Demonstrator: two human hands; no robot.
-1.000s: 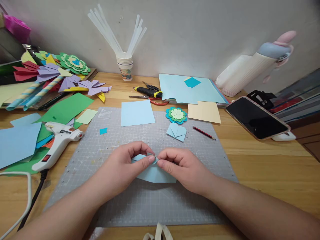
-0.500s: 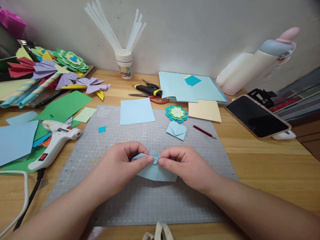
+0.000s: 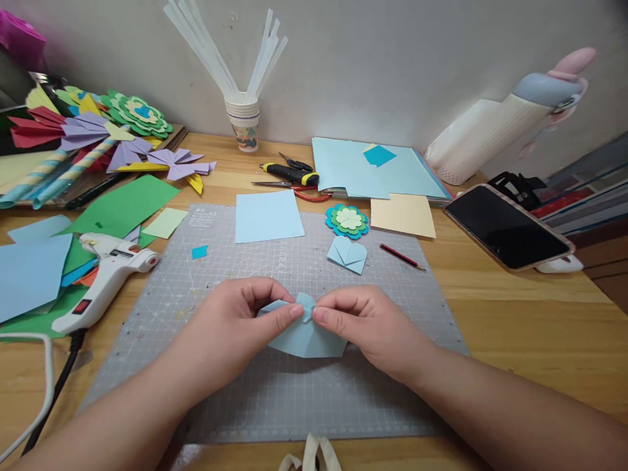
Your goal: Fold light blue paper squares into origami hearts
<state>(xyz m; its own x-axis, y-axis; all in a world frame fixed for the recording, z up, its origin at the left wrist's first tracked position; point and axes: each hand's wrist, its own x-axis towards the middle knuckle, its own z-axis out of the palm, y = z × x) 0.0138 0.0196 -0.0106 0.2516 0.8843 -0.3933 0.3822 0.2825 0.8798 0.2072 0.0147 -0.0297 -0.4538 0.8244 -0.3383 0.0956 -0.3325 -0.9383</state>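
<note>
A light blue folded paper (image 3: 309, 340) is held between my two hands above the grey cutting mat (image 3: 235, 405). My left hand (image 3: 245, 320) pinches it near the upper middle with thumb and forefinger. From the other side my right hand (image 3: 363, 327) pinches the same paper, its thumb tip close to the left thumb. A small folded flap stands up between the fingertips. Just beyond the right hand lies a folded light blue paper heart (image 3: 347, 254). Behind that heart sits a layered paper flower (image 3: 347, 221) in blue, green and pale green.
A white hot glue gun (image 3: 105, 278) lies at left beside green and blue paper sheets. Square blue paper (image 3: 269, 217), a pencil (image 3: 402, 258), scissors and a yellow-black cutter (image 3: 289, 173) lie further back. At right rests a phone (image 3: 507, 226); paper cups (image 3: 244, 124) hold white sticks.
The small flap at the middle of the folded paper stands slightly higher between the fingertips. Both hands keep their pinch in nearly the same place.
</note>
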